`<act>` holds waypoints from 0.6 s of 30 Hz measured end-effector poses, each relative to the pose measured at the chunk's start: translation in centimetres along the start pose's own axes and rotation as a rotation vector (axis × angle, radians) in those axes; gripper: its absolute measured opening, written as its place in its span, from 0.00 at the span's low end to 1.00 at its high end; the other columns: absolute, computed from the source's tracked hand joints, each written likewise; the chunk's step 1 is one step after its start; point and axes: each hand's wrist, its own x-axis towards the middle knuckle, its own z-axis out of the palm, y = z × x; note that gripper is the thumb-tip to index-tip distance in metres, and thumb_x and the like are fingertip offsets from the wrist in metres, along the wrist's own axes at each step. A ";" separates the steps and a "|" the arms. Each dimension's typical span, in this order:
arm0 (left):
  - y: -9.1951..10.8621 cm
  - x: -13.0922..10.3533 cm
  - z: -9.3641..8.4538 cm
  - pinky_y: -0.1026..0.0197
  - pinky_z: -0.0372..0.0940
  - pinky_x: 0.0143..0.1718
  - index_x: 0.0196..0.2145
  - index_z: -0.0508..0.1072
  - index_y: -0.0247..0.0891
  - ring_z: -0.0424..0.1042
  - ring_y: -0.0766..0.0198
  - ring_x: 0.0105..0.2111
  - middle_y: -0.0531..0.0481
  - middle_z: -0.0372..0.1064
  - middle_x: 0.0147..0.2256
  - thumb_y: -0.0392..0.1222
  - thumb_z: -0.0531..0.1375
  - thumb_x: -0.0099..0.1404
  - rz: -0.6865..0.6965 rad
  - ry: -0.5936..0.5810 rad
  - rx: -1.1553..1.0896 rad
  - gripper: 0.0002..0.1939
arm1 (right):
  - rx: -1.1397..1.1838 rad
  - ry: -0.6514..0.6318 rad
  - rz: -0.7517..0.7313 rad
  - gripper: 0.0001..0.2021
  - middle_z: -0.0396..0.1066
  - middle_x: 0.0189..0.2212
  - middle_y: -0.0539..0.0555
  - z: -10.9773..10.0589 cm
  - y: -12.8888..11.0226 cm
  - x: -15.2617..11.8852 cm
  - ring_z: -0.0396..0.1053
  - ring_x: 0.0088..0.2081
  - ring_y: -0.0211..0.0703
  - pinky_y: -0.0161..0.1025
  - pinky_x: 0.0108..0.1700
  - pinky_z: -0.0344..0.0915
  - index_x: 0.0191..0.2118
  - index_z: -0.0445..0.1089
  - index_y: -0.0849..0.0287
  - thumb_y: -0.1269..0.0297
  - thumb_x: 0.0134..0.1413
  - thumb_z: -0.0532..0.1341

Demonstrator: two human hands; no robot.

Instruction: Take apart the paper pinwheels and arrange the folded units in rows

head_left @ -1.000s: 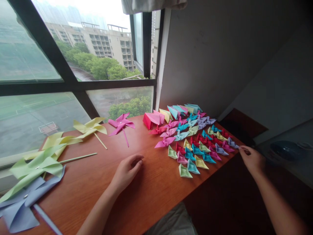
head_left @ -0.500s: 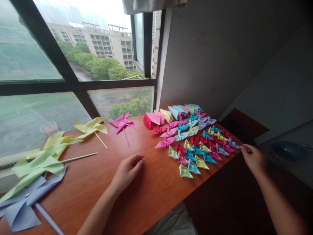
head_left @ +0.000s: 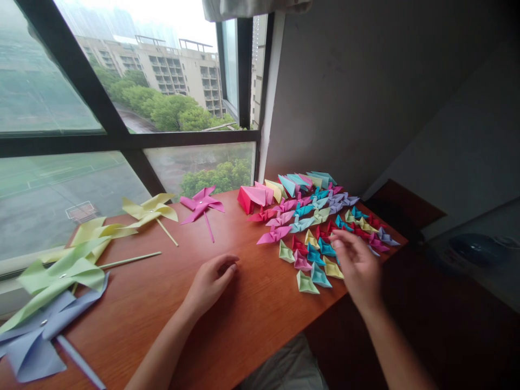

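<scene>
My left hand [head_left: 213, 279] rests on its side on the brown table, fingers loosely bent, thumb apart from them, holding nothing. My right hand [head_left: 359, 265] hovers over the right part of the small folded paper boats [head_left: 319, 276], hiding several of them. Its fingers are half bent with the thumb a little apart, and I see nothing between them. The boats are red, blue, yellow, green, pink and purple, set in slanting rows. Behind them stand rows of paper cranes [head_left: 303, 223], then folded paper planes [head_left: 254, 197] along the wall side.
Paper pinwheels on sticks lie along the window side: a pink pinwheel [head_left: 202, 204], a yellow pinwheel [head_left: 150, 210], a green pinwheel [head_left: 63, 275] and a purple pinwheel [head_left: 43, 325]. The table [head_left: 244, 325] ends in a slanting front edge. A window frame [head_left: 195, 139] borders the left.
My right hand has moved left from the table's right corner to above the paper boats. My left hand and the paper pieces in view stay where they were.
</scene>
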 end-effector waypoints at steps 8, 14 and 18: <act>0.4 0.0 -0.1 0.59 0.70 0.42 0.43 0.76 0.36 0.76 0.57 0.38 0.46 0.78 0.39 0.44 0.56 0.66 0.079 -0.009 -0.043 0.13 | 0.272 -0.322 -0.104 0.12 0.76 0.37 0.48 16.2 -7.5 -1.9 0.74 0.39 0.46 0.43 0.40 0.70 0.44 0.75 0.45 0.64 0.59 0.56; 0.3 0.1 -0.3 0.61 0.68 0.34 0.43 0.75 0.35 0.74 0.57 0.32 0.50 0.75 0.29 0.43 0.56 0.65 0.066 0.087 0.032 0.14 | 0.232 -0.341 -0.045 0.12 0.76 0.34 0.50 22.1 -5.9 0.2 0.73 0.37 0.47 0.42 0.42 0.67 0.37 0.77 0.50 0.62 0.58 0.56; 0.3 0.2 -0.5 0.62 0.67 0.33 0.44 0.74 0.35 0.73 0.57 0.31 0.52 0.73 0.26 0.44 0.55 0.66 0.051 0.091 0.045 0.15 | 0.236 -0.314 -0.040 0.11 0.77 0.34 0.49 23.6 -5.4 0.7 0.73 0.38 0.46 0.41 0.43 0.66 0.36 0.76 0.50 0.63 0.58 0.55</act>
